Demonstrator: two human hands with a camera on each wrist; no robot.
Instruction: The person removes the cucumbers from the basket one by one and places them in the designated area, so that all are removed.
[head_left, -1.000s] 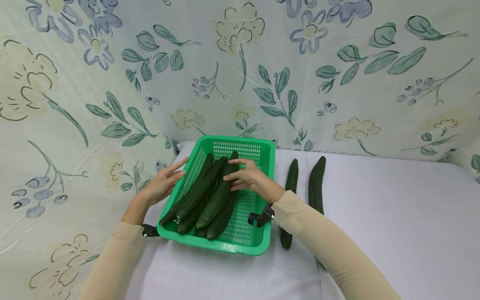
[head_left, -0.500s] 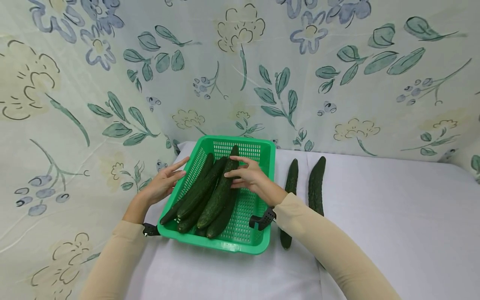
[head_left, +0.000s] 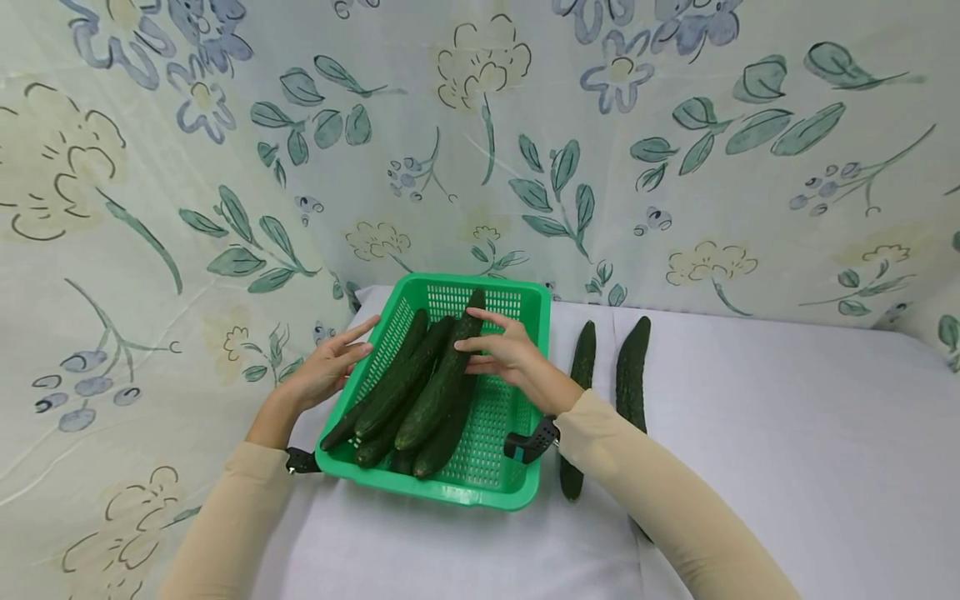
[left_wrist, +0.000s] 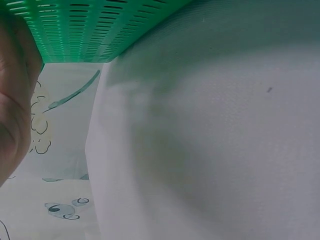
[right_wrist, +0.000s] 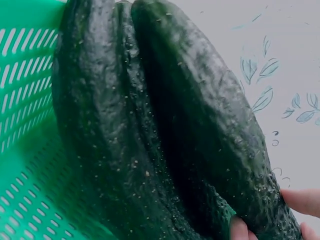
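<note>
My right hand [head_left: 506,350] grips a dark green cucumber [head_left: 442,387] near its far end, thumb and fingers on either side. This cucumber [right_wrist: 210,115] lies slanted on top of the pile in the right wrist view, its far end raised. Beneath and left of it, several more cucumbers [head_left: 401,387] lie lengthwise in a green plastic basket [head_left: 491,498]. With fingers mostly extended, my left hand [head_left: 321,375] rests against the outside of the basket's left wall. The left wrist view has only part of that hand [left_wrist: 15,95], beside the slotted basket wall [left_wrist: 85,30].
Two cucumbers lie on the white cloth right of the basket: a nearer one [head_left: 573,475] and a farther one [head_left: 633,367], both partly behind my right arm. Floral fabric [head_left: 480,150] hangs behind and to the left. The white-covered table [head_left: 787,442] extends to the right.
My right hand has shifted slightly right and away from me, and the far end of the gripped cucumber has moved with it. The left hand and basket have stayed in place.
</note>
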